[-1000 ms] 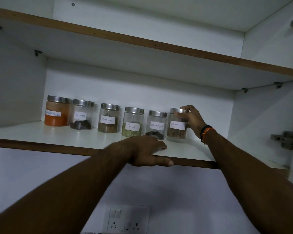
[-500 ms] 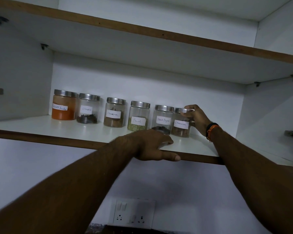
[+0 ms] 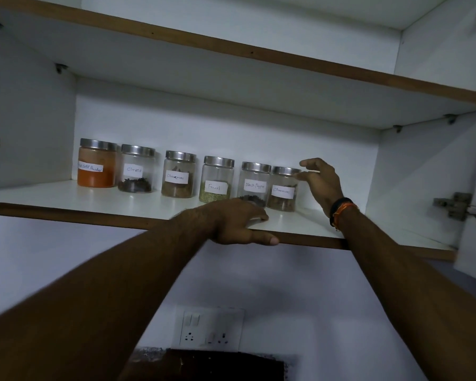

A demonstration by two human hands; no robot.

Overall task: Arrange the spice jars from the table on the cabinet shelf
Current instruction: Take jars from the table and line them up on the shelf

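Several clear spice jars with steel lids stand in a row on the white cabinet shelf (image 3: 66,196): an orange chilli powder jar (image 3: 96,164), cloves (image 3: 136,169), a cinnamon jar (image 3: 178,175), fennel (image 3: 217,180), black pepper (image 3: 254,184) and a second cinnamon jar (image 3: 283,190) at the right end. My right hand (image 3: 320,182) hovers just right of that last jar, fingers spread, barely apart from its lid. My left hand (image 3: 238,222) lies flat on the shelf's brown front edge, below the black pepper jar, holding nothing.
An upper shelf (image 3: 259,59) runs overhead. A door hinge (image 3: 456,206) sticks out at the right side wall. Below the cabinet a white switch and socket plate (image 3: 210,328) sits on the wall, with a dark object (image 3: 217,364) under it.
My right hand has let go of the rightmost cinnamon jar and opened its fingers beside it. The left hand stays on the shelf edge. The view has shifted slightly.
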